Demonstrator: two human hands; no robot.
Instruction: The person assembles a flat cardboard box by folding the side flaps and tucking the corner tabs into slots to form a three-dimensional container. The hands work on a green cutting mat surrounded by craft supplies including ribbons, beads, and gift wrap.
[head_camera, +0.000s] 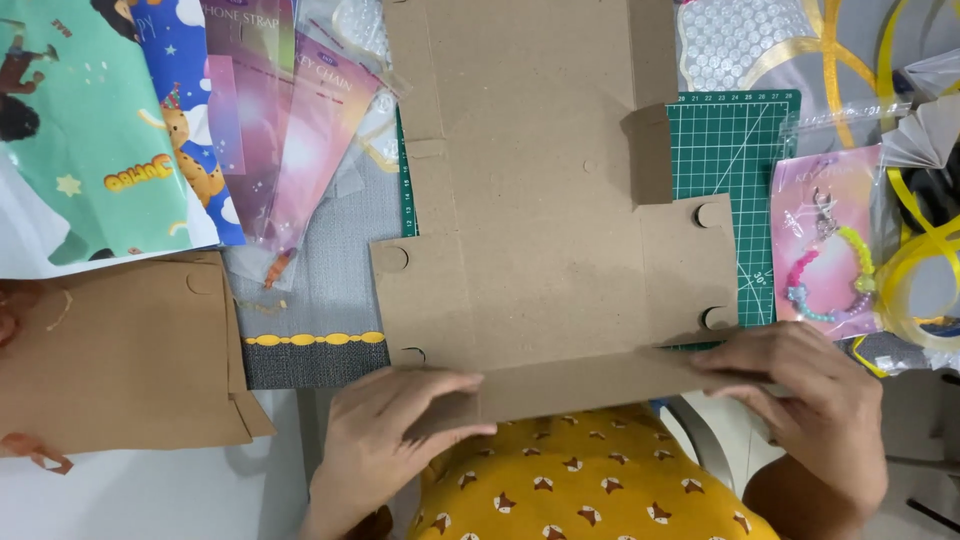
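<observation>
A flat brown die-cut cardboard box blank (545, 210) lies unfolded over a green cutting mat (740, 150). Its near flap (570, 385) is folded up toward me. My left hand (385, 435) pinches the left end of that flap, thumb on top. My right hand (810, 400) presses and grips the flap's right end, fingers spread over the cardboard edge. Below the hands shows my yellow patterned clothing (590, 490).
Another flat cardboard piece (110, 350) lies at the left. Patterned wrapping papers (90, 130) and clear-sleeved pink cards (300, 120) sit at the upper left. A packaged bead bracelet (825, 245), yellow ribbon (920, 270) and bubble wrap (740, 35) crowd the right.
</observation>
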